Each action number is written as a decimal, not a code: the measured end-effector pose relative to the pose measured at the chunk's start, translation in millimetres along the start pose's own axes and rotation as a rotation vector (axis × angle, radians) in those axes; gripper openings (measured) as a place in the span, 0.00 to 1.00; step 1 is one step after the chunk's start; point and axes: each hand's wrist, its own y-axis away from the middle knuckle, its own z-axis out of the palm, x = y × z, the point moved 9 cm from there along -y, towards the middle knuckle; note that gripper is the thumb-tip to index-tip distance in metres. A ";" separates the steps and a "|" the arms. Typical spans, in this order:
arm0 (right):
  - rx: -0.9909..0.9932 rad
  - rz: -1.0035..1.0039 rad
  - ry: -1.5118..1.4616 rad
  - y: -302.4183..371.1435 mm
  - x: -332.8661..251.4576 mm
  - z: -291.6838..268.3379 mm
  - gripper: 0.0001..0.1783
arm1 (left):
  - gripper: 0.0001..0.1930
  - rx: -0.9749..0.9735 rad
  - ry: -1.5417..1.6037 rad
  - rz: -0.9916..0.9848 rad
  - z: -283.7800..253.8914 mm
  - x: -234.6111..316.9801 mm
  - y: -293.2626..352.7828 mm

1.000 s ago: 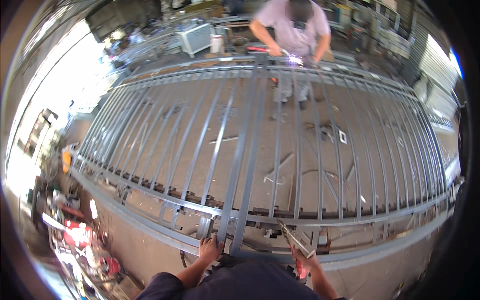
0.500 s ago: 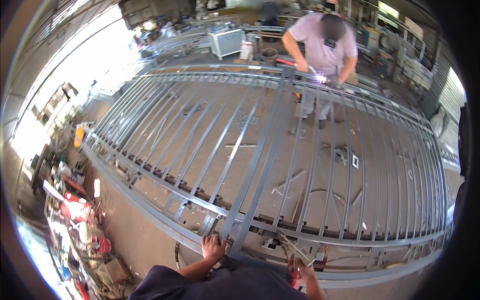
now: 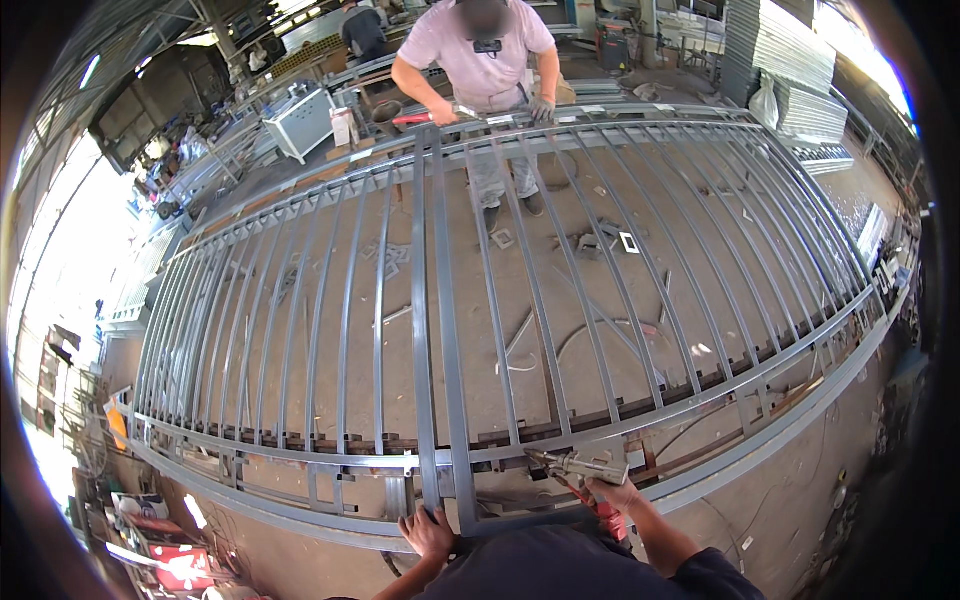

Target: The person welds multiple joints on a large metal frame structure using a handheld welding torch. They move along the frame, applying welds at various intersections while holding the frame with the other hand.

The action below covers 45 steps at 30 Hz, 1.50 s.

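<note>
A large grey metal gate frame (image 3: 455, 380) with many parallel bars lies across the view in front of me. My left hand (image 3: 430, 535) rests on the near steel beam, beside the frame's double middle bars, its fingers spread over the metal. In my right hand (image 3: 613, 495) is a red-handled welding gun (image 3: 603, 511), its front end pointing left toward the near rail, right of the middle bars. A pale rectangular metal piece (image 3: 600, 469) lies along the gun and partly hides it; I cannot tell whether they are joined.
A co-worker (image 3: 485, 65) stands at the far rail, a red-handled torch (image 3: 412, 118) in one hand and a gloved hand (image 3: 542, 108) on the rail. Metal offcuts (image 3: 597, 240) and a cable (image 3: 590, 325) lie on the floor. A grey cabinet (image 3: 300, 125) stands behind, far left.
My view has swung to the right. Bright sparks at the co-worker's torch have gone. My left hand stays on the beam, and my right hand keeps the gun by the near rail.
</note>
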 end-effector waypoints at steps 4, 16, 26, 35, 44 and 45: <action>0.020 -0.001 0.074 -2.2 14.2 -11.7 0.17 | 0.30 -0.032 -0.013 -0.019 -0.8 0.2 -2.1; 0.051 -0.016 0.106 -0.4 -6.8 -1.0 0.19 | 0.25 -0.034 -0.041 -0.010 2.9 -1.5 -1.6; 0.040 0.029 0.119 -2.8 6.4 -8.9 0.19 | 0.26 -0.045 -0.048 -0.020 -0.8 2.4 -2.4; 0.020 -0.020 0.116 -2.9 -10.5 3.5 0.18 | 0.29 -0.048 -0.051 -0.021 -1.6 2.0 -0.7; 0.030 0.018 0.134 -3.2 2.5 -5.7 0.19 | 0.28 -0.033 -0.046 -0.010 7.0 -5.4 -0.9; 0.028 0.018 0.137 -3.1 1.8 -5.0 0.19 | 0.28 -0.032 -0.048 -0.011 7.8 -6.6 -1.0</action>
